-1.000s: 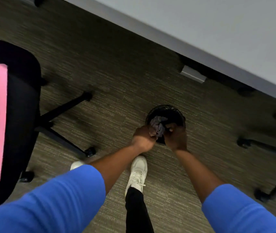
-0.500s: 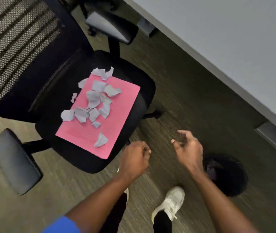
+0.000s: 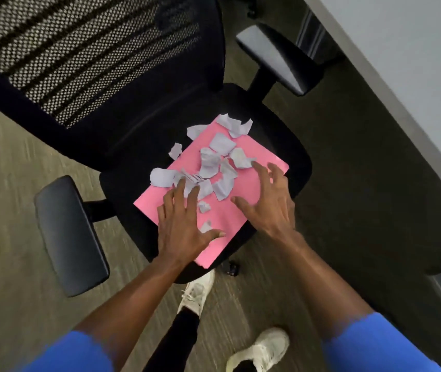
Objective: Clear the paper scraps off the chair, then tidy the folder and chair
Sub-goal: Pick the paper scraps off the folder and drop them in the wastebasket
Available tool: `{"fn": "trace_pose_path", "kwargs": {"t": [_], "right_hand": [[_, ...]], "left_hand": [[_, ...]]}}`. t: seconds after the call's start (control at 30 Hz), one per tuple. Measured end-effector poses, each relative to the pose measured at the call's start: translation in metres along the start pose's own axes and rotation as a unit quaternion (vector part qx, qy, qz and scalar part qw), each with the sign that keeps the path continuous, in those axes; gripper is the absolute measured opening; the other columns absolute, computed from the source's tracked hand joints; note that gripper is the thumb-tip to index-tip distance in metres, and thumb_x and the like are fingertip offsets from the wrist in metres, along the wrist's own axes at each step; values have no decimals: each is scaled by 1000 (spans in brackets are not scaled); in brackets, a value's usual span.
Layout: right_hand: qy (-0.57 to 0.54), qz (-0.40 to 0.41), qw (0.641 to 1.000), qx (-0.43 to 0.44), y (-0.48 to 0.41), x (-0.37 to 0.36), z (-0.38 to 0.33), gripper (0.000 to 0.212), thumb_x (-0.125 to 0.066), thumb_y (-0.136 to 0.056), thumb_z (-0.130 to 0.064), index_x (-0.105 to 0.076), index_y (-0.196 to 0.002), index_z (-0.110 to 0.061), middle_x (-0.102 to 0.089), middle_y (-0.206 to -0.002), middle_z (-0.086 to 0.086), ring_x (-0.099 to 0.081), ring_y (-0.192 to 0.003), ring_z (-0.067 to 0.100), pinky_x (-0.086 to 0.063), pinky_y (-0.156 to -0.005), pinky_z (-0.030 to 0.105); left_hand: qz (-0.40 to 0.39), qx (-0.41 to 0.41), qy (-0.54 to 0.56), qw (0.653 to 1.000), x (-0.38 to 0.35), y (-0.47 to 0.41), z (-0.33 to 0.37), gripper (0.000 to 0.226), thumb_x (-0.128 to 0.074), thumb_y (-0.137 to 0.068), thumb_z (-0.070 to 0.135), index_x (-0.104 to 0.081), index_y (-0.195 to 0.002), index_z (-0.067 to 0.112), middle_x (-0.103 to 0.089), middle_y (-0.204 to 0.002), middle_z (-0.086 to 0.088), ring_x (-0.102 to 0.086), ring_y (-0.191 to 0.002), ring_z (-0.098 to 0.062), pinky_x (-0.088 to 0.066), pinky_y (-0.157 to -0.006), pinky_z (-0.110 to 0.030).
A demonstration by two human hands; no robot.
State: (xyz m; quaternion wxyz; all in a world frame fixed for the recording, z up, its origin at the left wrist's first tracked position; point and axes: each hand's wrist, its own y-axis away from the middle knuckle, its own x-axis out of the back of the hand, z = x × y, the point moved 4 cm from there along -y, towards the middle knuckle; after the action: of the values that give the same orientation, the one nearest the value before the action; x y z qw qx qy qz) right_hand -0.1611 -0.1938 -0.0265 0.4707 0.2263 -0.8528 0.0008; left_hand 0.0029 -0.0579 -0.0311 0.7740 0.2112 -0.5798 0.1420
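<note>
Writing: none legible on the folder (image 3: 241,210), the paper scraps (image 3: 214,162) or the chair (image 3: 133,146) (the frame is motion-blurred).
Folder: pink, flat on the black seat, turned diagonally; its near corner overhangs the seat's front edge, above my left shoe (image 3: 196,294).
Paper scraps: pale torn pieces, mostly clustered on the folder's far half; a few lie off its far and left edges on the bare seat, and two small ones sit near my left thumb.
My left hand (image 3: 181,226): spread wide, palm down over the folder's near left edge, fingertips touching the nearest scraps; it holds nothing.
My right hand (image 3: 270,202): also spread, fingers curved (index tip at a scrap on the right side of the cluster), over the folder's right portion; it holds nothing.
Edges: armrests (image 3: 69,234) flank the seat left and right; the mesh backrest (image 3: 79,49) rises behind it.
Open room: bare seat beyond the folder towards the backrest; carpet (image 3: 7,183) to the left; a grey desk edge (image 3: 402,76) runs close on the right.
</note>
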Motion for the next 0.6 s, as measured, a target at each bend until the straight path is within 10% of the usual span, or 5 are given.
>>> {"fn": "trace_pose_path", "kwargs": {"t": [0.33,0.6], "right_hand": [[118,-52,991,47,-52,-31,-32,109,-87,-76,-56,-17,-160,-48,-8,-175,12,-18,-158,39,-56,-94,58],[205,-55,970,114,-61,-52,-44,100,-85,-82,-50,-22,-159,-46,-25,-163,18,-38,-142,41,-59,-75,46]], "left_hand": [[-32,-87,7,996,-19,-3,-8,129,-89,-69,63,-13,-170,36,10,-180,2,-37,-134,-32,-50,-107,-46],[-66,-76,34,994,-19,-20,-4,113,-89,-80,49,-19,-168,40,1,-178,-4,-7,-161,-39,-41,-120,-54]]}}
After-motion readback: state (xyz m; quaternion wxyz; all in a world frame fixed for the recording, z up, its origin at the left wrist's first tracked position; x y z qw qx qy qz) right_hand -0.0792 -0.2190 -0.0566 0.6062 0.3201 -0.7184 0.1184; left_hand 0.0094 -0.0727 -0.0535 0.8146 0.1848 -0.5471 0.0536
